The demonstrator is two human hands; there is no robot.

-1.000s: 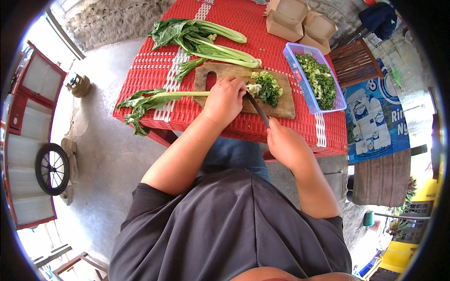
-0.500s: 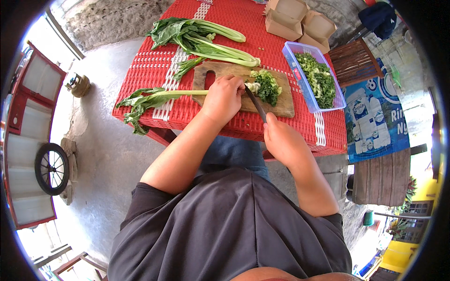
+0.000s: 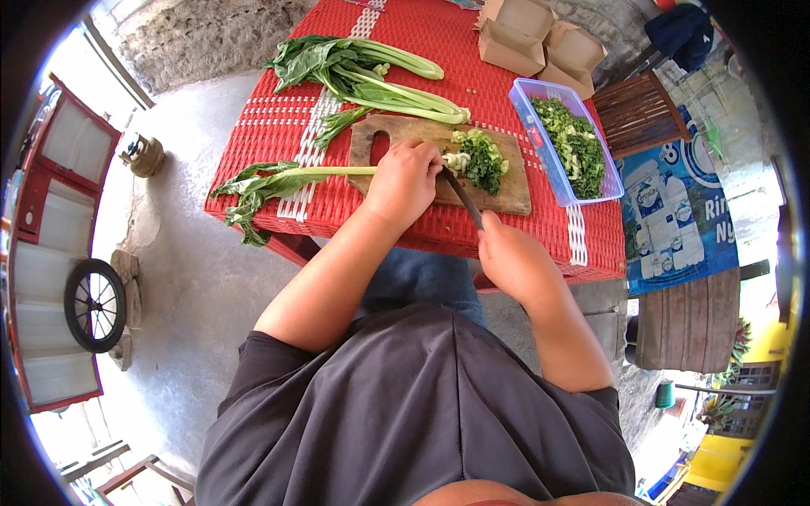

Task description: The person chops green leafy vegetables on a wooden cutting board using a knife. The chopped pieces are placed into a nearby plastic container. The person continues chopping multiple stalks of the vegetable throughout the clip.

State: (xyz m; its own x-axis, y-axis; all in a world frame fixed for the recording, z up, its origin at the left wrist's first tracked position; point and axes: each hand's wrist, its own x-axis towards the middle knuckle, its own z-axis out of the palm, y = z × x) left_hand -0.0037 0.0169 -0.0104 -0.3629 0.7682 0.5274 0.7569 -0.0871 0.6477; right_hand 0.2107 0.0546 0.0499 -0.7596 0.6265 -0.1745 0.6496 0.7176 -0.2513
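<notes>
My left hand (image 3: 405,181) is closed around a leafy green stalk (image 3: 325,170) laid across a wooden cutting board (image 3: 405,128). The stalk's leaves trail over the table's left edge. In my right hand (image 3: 516,253) is the handle of a knife (image 3: 461,196), its dark blade angled up to the left with the tip end beside my left fingers. Chopped greens (image 3: 484,164) lie heaped on the board just right of the blade. My left hand hides the stalk's gripped part.
More leafy stalks (image 3: 371,80) lie behind the board on the red woven table (image 3: 253,126). A clear purple-rimmed container (image 3: 533,126) of chopped greens stands at the right. Beyond it are brown cardboard boxes (image 3: 513,46) and a wooden chair (image 3: 637,114).
The knife and my right hand have shifted very slightly down and to the right. My left hand keeps its hold on the stalk.
</notes>
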